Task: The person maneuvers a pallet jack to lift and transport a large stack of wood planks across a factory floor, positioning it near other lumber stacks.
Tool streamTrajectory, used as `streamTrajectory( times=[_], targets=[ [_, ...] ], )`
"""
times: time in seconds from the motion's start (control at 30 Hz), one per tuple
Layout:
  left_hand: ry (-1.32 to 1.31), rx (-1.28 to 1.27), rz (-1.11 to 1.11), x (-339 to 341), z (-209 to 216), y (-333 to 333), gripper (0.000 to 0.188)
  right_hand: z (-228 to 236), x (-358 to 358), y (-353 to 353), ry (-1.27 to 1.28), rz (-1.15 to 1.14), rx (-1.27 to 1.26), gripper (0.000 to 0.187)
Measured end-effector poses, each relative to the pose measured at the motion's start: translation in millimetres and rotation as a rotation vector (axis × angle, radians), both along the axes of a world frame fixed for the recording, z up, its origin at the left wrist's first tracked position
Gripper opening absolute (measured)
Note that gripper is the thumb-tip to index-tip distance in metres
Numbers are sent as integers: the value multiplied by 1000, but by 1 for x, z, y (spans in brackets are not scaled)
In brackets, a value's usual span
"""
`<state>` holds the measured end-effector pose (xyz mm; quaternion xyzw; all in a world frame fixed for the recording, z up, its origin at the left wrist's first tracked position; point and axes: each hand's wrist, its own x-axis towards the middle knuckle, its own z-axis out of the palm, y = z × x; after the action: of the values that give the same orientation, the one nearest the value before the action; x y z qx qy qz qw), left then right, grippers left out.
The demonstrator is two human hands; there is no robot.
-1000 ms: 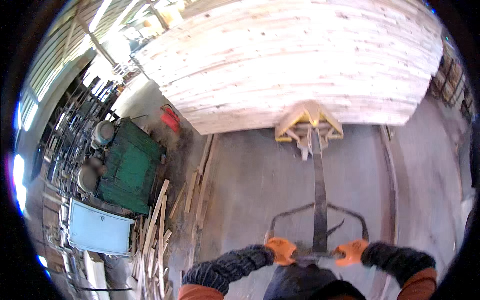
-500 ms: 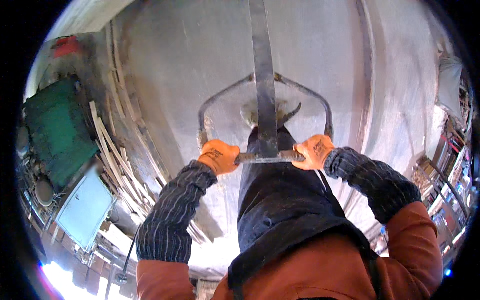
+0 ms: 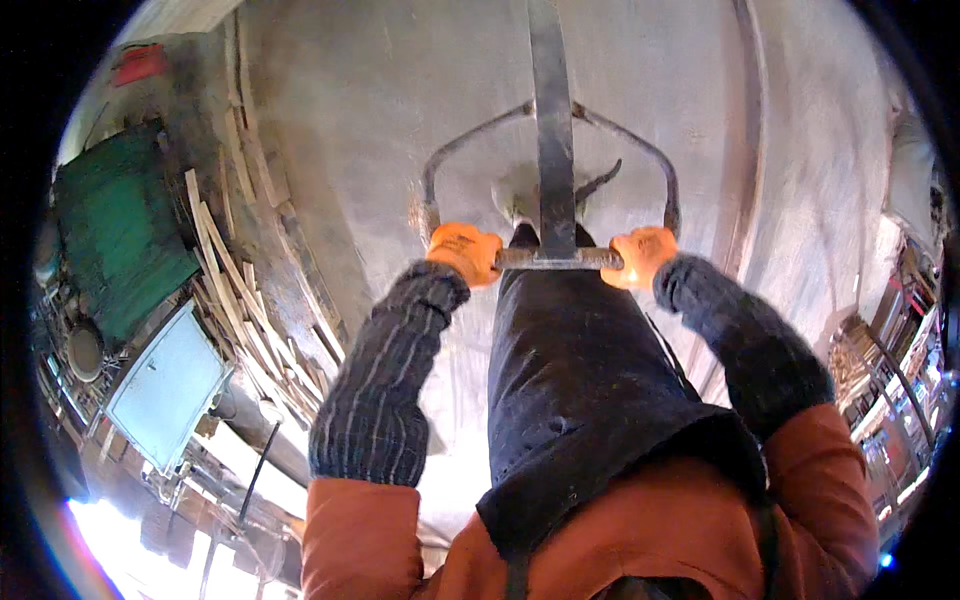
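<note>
Both my hands wear orange work gloves and grip a dark metal frame in front of my body. My left hand (image 3: 465, 253) is closed round the left end of its worn crossbar (image 3: 560, 259). Round the right end, my right hand (image 3: 640, 256) is closed in the same way. A bent metal tube (image 3: 480, 129) rises from beside both hands and meets a long flat metal bar (image 3: 553, 130). That bar runs from the crossbar away toward the top of the view. Behind it a curved dark prong (image 3: 600, 180) shows; what it belongs to is partly hidden.
Grey floor (image 3: 380, 120) lies around the frame. At left are long wooden strips (image 3: 240, 300), a green cover (image 3: 125, 230) and a pale blue panel (image 3: 165, 385). Cluttered shelves (image 3: 900, 330) stand at right. A dark apron (image 3: 580, 350) hangs over my front.
My hands and the metal frame have moved up and slightly right in the view, and my arms reach farther forward. The surroundings have shifted a little too. Both hands keep their grip.
</note>
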<state>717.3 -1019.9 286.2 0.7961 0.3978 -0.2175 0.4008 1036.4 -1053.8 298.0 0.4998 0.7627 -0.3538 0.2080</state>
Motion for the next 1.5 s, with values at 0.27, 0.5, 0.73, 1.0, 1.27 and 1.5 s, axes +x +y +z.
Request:
streamTrajectory(
  times=[0.27, 0.5, 0.73, 1.0, 1.27, 1.5],
  targets=[
    [-151, 156, 10, 2, 135, 50, 34, 144, 25, 57, 85, 21, 78, 52],
    [-59, -29, -26, -2, 112, 31, 31, 116, 13, 41, 94, 21, 63, 51],
    [-31, 8, -58, -4, 80, 23, 28, 86, 15, 24, 205, -5, 52, 54],
    [-27, -53, -70, -5, 2, -8, 25, 11, 9, -9, 135, 5, 3, 56],
    [21, -58, -50, -1, -54, -38, 26, -29, 2, -23, -92, 29, -235, 66],
    [37, 113, -19, 4, 95, 14, 38, 90, 12, 17, -25, 41, -8, 74]
  ],
)
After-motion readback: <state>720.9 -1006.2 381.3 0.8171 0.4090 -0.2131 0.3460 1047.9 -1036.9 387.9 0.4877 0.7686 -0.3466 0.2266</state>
